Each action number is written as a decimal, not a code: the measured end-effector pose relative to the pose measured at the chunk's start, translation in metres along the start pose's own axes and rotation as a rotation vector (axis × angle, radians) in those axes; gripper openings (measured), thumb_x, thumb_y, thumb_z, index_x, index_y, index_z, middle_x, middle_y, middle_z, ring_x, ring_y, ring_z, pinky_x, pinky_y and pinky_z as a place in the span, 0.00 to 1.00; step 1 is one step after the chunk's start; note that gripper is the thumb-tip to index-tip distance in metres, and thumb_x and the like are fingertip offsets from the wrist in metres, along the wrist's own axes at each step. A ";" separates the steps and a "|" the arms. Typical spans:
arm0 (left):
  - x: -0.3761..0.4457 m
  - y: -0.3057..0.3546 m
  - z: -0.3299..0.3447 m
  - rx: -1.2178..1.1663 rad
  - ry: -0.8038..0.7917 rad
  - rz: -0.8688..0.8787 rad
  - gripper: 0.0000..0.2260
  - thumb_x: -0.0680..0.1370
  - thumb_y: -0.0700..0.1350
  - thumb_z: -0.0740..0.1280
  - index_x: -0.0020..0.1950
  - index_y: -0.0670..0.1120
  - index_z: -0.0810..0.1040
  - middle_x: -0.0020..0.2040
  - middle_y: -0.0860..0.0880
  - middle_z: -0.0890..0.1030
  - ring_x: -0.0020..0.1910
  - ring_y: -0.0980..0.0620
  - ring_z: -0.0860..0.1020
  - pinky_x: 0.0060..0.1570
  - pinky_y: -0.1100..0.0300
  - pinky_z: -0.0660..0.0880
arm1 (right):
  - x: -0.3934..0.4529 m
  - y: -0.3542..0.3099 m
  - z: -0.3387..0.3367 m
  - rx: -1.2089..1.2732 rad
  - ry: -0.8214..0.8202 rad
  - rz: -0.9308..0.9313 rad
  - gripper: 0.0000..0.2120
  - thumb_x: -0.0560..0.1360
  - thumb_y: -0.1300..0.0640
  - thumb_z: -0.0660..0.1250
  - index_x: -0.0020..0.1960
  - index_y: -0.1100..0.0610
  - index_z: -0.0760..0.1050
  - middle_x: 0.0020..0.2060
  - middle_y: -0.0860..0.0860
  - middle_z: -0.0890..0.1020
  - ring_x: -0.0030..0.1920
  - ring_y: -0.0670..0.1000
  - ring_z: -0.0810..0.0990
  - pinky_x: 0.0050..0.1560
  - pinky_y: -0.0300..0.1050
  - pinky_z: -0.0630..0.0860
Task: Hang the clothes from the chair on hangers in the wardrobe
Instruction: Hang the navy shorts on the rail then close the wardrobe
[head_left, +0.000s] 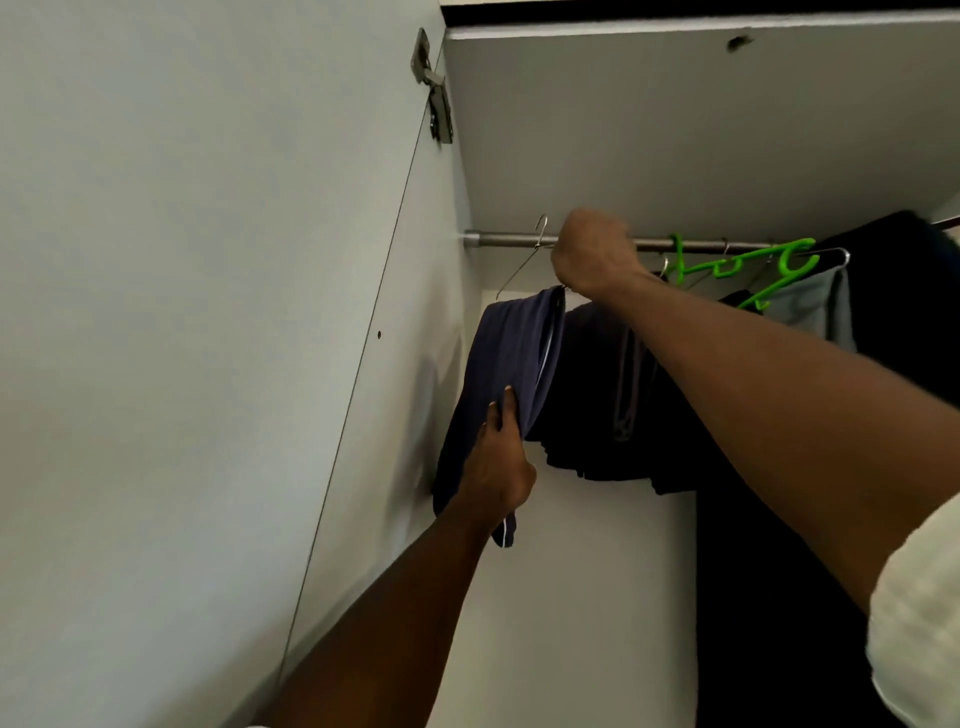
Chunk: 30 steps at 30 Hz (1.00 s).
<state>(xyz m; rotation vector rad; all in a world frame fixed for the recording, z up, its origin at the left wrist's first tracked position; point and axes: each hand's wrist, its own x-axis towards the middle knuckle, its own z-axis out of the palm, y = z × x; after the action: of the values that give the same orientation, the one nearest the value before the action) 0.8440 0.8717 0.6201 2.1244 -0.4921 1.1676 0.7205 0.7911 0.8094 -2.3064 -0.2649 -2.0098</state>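
A navy garment (511, 353) with a thin white stripe hangs folded over a wire hanger (540, 236), whose hook sits on the metal rail (498, 240) near the rail's left end. My right hand (592, 252) is a fist at the rail, curled round the hanger just right of its hook. The fingers of my left hand (498, 452) lie straight against the garment's lower front. Right behind it hangs a black garment (597, 395).
Green plastic hangers (748, 265), a grey garment (815, 306) and dark clothes (893, 291) hang further right on the rail. The open wardrobe door (208, 312) with its hinge (434, 88) stands on the left. A shelf (675, 130) is above.
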 end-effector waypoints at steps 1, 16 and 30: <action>0.012 -0.003 0.002 0.004 -0.011 0.004 0.44 0.78 0.34 0.66 0.79 0.52 0.36 0.81 0.45 0.47 0.74 0.39 0.64 0.71 0.45 0.67 | 0.006 0.002 0.007 -0.001 0.015 -0.002 0.08 0.76 0.68 0.59 0.49 0.65 0.77 0.48 0.63 0.81 0.49 0.64 0.80 0.42 0.47 0.71; 0.120 -0.045 0.019 -0.014 0.003 0.003 0.40 0.78 0.35 0.64 0.81 0.48 0.41 0.77 0.41 0.61 0.73 0.39 0.66 0.72 0.47 0.64 | 0.084 -0.017 0.100 0.056 0.019 0.009 0.10 0.77 0.64 0.63 0.56 0.64 0.77 0.54 0.59 0.82 0.54 0.59 0.81 0.50 0.48 0.77; 0.086 -0.058 0.032 -0.037 0.026 -0.024 0.38 0.78 0.33 0.63 0.81 0.46 0.43 0.78 0.41 0.58 0.73 0.39 0.66 0.71 0.50 0.66 | 0.033 -0.007 0.134 0.595 0.037 0.208 0.21 0.78 0.50 0.64 0.67 0.60 0.68 0.61 0.57 0.76 0.59 0.58 0.76 0.49 0.45 0.70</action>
<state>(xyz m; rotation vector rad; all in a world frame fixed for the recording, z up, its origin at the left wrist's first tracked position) 0.9438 0.8898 0.6590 2.0756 -0.4719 1.1629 0.8542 0.8231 0.8227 -1.8385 -0.5144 -1.5932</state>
